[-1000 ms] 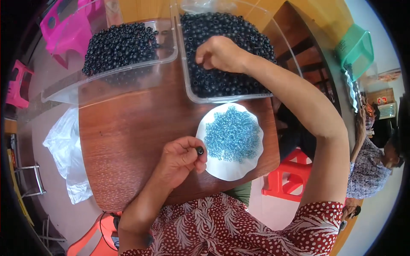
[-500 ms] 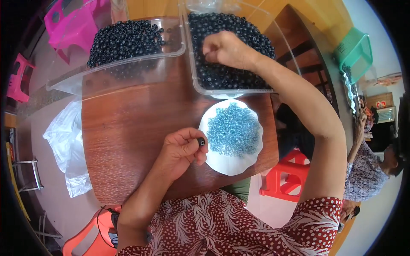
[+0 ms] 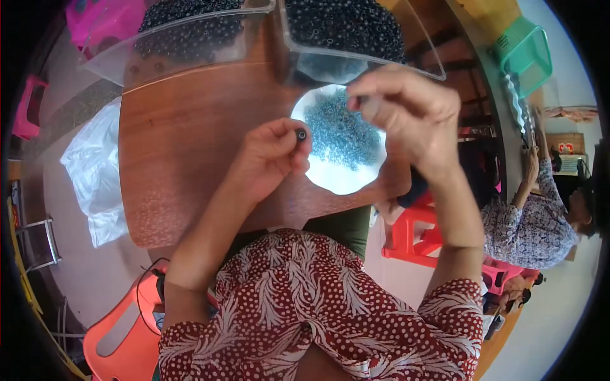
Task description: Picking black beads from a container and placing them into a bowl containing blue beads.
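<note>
My left hand point(image 3: 273, 152) hovers over the near middle of the table, its thumb and fingers pinching a small black round part point(image 3: 301, 134) with a hole in its middle. My right hand point(image 3: 413, 114) is raised over the right edge of a white scalloped plate point(image 3: 340, 184). Its fingertips are closed on a small dark piece point(image 3: 363, 100), blurred and mostly hidden. A heap of tiny clear bluish pieces point(image 3: 343, 133) covers much of the plate. Behind it, a clear plastic bin point(image 3: 330, 60) holds many black round parts point(image 3: 340, 28).
Another clear bin point(image 3: 171, 70) of black parts stands at the far left of the brown wooden table point(image 3: 190, 146). White plastic sheeting point(image 3: 95, 171) hangs by the left edge. A red stool point(image 3: 413, 235) is at the right, and another person point(image 3: 534, 222) sits beyond it.
My right hand has come out of the right bin and back toward me, over the plate, with a dark piece at its fingertips. My left hand keeps its black part. The view has tilted down.
</note>
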A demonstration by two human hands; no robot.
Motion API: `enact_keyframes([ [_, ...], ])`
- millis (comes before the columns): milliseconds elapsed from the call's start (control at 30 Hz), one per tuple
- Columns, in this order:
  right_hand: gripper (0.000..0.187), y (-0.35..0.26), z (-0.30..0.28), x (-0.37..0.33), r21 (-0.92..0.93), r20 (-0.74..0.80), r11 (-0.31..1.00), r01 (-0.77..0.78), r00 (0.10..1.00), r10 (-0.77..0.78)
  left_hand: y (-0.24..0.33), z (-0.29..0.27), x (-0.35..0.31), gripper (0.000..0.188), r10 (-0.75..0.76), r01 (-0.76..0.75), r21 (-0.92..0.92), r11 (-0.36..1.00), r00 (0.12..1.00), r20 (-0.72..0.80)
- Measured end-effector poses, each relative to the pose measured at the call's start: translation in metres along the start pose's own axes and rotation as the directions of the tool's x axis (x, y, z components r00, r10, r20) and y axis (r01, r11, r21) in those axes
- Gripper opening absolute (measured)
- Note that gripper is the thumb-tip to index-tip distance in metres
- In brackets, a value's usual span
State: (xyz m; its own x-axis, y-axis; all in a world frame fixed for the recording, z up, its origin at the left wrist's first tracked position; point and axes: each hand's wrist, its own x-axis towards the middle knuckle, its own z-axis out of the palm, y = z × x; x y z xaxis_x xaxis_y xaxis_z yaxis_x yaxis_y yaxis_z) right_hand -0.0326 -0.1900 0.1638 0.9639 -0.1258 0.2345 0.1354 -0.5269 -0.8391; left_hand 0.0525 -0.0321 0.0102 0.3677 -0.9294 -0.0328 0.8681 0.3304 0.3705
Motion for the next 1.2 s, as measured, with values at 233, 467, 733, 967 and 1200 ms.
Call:
enact_keyframes([
  [233,0.020,0.022,0.038,-0.055,0.274,-0.108,0.929,-0.250,0.952,0.288,-0.016,0.023,-0.017,0.018,-0.012,0.012,-0.001,1.000,0.999,-0.040],
  [467,0.019,0.026,0.045,-0.071,0.226,-0.118,0.962,-0.153,0.976,0.183,-0.034,0.033,-0.027,0.018,0.012,-0.014,-0.050,0.999,0.999,-0.039],
  [733,0.013,0.019,0.055,-0.082,0.350,-0.235,0.912,-0.214,0.922,0.307,-0.042,0.037,-0.030,0.021,0.013,-0.016,-0.050,0.999,0.998,-0.059],
  [967,0.013,0.028,0.057,-0.087,0.267,-0.245,0.955,-0.130,0.949,0.198,-0.048,0.038,-0.031,0.022,0.042,-0.045,-0.036,0.998,0.996,-0.072],
  [1200,0.013,0.028,0.056,-0.087,0.366,-0.210,0.904,-0.219,0.927,0.310,-0.052,0.041,-0.032,0.017,0.085,-0.076,0.072,0.994,0.989,-0.120],
])
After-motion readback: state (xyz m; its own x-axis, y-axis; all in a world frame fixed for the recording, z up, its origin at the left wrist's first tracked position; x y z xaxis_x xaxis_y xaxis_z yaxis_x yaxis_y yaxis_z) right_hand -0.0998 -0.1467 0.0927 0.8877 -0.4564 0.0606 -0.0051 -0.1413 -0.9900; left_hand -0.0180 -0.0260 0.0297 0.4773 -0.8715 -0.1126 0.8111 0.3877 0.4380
